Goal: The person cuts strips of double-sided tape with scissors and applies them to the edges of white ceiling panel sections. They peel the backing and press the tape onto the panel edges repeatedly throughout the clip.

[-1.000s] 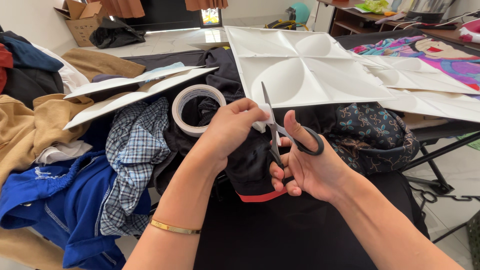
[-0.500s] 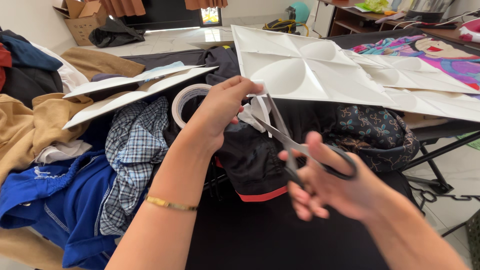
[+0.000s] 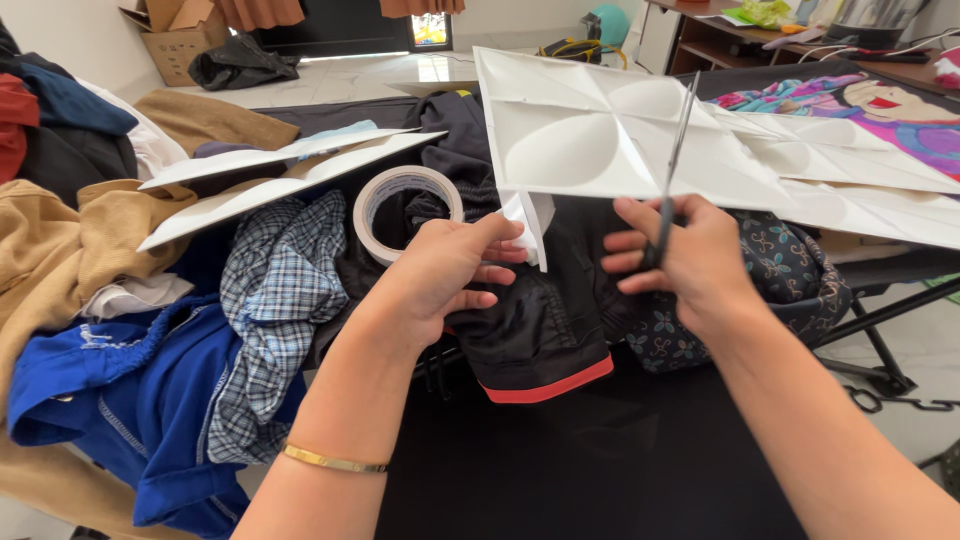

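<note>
My right hand (image 3: 680, 255) grips a pair of scissors (image 3: 672, 165) by the handles, blades together and pointing up over a white embossed panel (image 3: 600, 130). My left hand (image 3: 445, 275) pinches a small white strip (image 3: 530, 225) that hangs at the panel's near edge. A gold bangle (image 3: 335, 460) circles my left wrist. A roll of white tape (image 3: 405, 210) stands just left of my left hand. Both hands hover over a black garment with a red hem (image 3: 545, 335).
Clothes are heaped at the left: a blue garment (image 3: 110, 390), a plaid shirt (image 3: 275, 300), tan cloth (image 3: 60, 250). More white panels (image 3: 270, 170) lie on the pile. A floral dark bag (image 3: 790, 280) sits right. A colourful printed cloth (image 3: 880, 105) lies at the far right.
My right hand has swung the scissors from lying low and pointing left to upright with the blades up. My left hand moved off the tape roll and now pinches the white strip.
</note>
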